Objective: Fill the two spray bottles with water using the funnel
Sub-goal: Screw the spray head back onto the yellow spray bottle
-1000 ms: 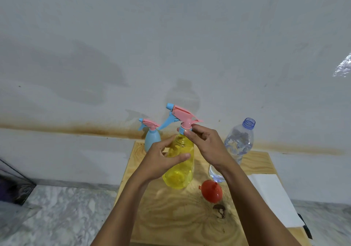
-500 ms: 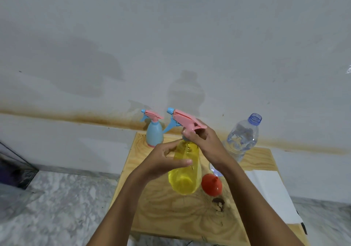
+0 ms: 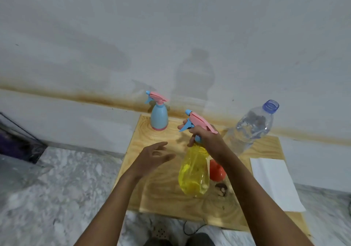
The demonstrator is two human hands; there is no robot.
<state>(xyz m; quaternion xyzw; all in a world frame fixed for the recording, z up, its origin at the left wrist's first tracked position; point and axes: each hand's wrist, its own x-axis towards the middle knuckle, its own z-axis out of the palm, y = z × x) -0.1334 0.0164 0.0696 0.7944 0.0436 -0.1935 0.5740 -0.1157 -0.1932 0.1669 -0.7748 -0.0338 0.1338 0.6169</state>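
Yellow spray bottle (image 3: 193,171): at the middle of the wooden board (image 3: 163,194); my right hand (image 3: 209,139) grips its neck;
Left hand (image 3: 153,156): fingers loose, holding nothing, apart from it;
Blue spray bottle (image 3: 159,117): far left corner;
Funnel (image 3: 216,172): red, just beside the yellow bottle

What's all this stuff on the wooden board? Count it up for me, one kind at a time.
Spray bottles: 2, the blue spray bottle and the yellow spray bottle
Clear water bottle: 1
Red funnel: 1
White sheet: 1
Total: 5
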